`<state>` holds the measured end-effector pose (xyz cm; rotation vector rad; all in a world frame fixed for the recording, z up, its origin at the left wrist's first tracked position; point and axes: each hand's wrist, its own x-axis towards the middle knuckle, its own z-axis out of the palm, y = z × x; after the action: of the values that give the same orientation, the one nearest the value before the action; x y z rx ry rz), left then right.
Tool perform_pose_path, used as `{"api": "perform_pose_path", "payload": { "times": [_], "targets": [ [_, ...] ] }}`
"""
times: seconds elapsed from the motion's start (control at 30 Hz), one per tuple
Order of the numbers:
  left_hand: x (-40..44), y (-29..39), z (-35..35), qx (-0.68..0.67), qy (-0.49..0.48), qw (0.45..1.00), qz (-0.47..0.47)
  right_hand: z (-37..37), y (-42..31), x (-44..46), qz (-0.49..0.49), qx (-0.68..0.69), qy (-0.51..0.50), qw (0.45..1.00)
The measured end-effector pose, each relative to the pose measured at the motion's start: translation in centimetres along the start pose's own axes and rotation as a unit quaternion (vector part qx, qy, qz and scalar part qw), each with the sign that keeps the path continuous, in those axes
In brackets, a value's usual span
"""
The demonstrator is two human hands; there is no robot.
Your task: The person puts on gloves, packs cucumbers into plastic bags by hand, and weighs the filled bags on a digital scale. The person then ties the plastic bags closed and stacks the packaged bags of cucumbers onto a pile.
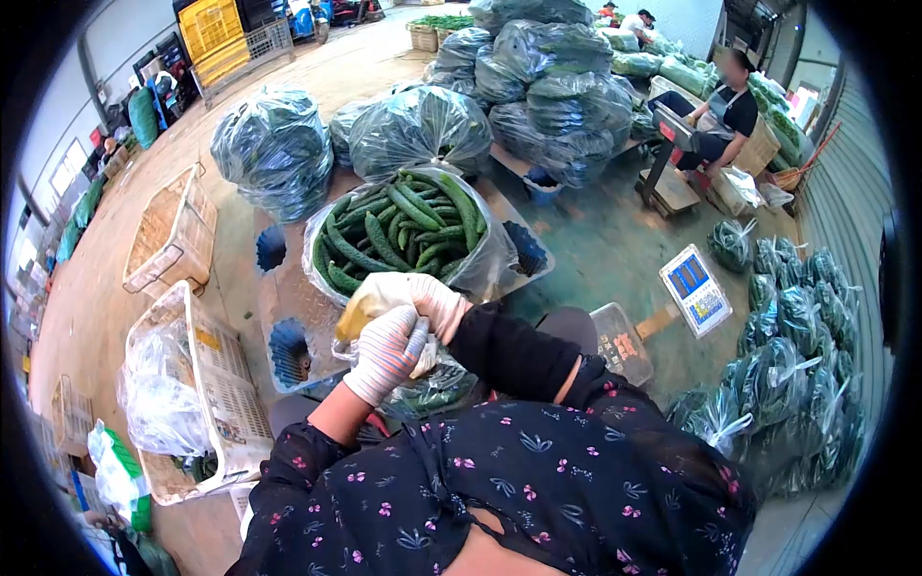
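Here the left hand in a striped white knit glove (386, 353) curls shut against the right hand in a white-and-yellow glove (411, 300), whose fingertips are hidden, its closure unclear; what either grips, can't tell. Just below sits a clear plastic bag of green cucumbers (434, 388); beyond, a large open cucumber-filled bag (403, 226).

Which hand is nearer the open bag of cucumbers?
Right. The right hand is at the near edge of the open bag, overlapping it in view; the left hand is farther back, closer to the wearer's body. Contact with the bag is unclear.
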<state>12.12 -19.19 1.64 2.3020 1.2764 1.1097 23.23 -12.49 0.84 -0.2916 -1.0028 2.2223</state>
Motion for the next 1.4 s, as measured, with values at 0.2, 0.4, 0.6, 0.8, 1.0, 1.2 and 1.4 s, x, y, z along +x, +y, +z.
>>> {"api": "perform_pose_path", "payload": {
  "times": [0.2,0.4,0.6,0.8,1.0,1.2,1.4],
  "targets": [
    [0.3,-0.4,-1.3,-0.041,0.053,0.997,-0.027,-0.7,2.4,2.5,0.028,0.157,0.114,0.981],
    [0.3,0.5,-0.8,0.063,0.021,0.996,0.056,-4.3,2.8,5.0,-0.08,-0.547,-0.186,0.813],
    [1.6,0.7,-0.5,0.067,-0.001,0.997,0.022,-4.0,-0.1,5.4,-0.125,-0.665,-0.148,0.721],
    [2.9,-1.3,0.1,0.017,0.075,0.997,0.031,-1.2,-2.0,4.5,0.071,-0.078,0.051,0.993],
    [1.4,-4.0,2.5,-0.048,0.117,0.986,-0.107,-2.3,0.2,3.5,0.046,-0.02,0.128,0.991],
    [-0.6,-6.7,5.8,-0.153,0.124,0.951,-0.24,-7.2,5.5,4.3,0.089,0.108,0.035,0.99],
    [-2.0,-2.6,4.7,-0.153,0.093,0.942,-0.283,-4.6,6.6,0.5,0.076,0.117,0.087,0.986]
  ]
}}
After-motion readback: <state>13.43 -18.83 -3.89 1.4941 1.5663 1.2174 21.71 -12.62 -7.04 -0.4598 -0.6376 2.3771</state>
